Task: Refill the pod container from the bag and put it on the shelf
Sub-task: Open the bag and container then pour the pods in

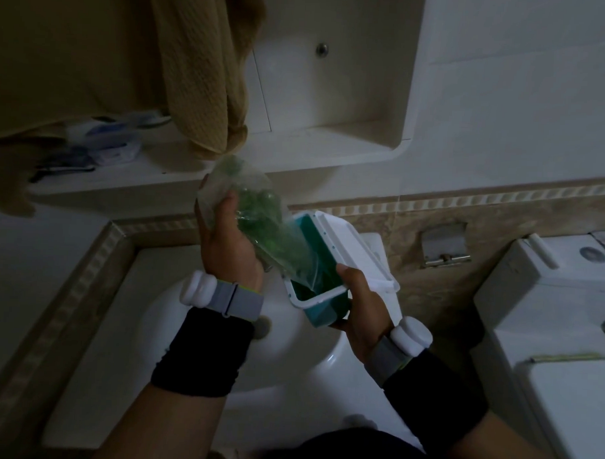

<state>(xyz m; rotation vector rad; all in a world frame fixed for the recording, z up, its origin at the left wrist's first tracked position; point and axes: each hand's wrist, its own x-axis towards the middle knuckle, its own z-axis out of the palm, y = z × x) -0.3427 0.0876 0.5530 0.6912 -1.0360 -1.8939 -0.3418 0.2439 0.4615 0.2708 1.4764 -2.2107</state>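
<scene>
The left hand (225,240) is wrapped around a clear bag (260,221) of green pods, tilted into the open teal container (321,298), which the right hand (363,310) clasps.

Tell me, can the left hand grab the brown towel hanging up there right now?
Probably not yet. The left hand is full: it holds the bag of green pods tipped into the container. The towel hangs just above with nothing between, but the hand would have to let go first.
</scene>
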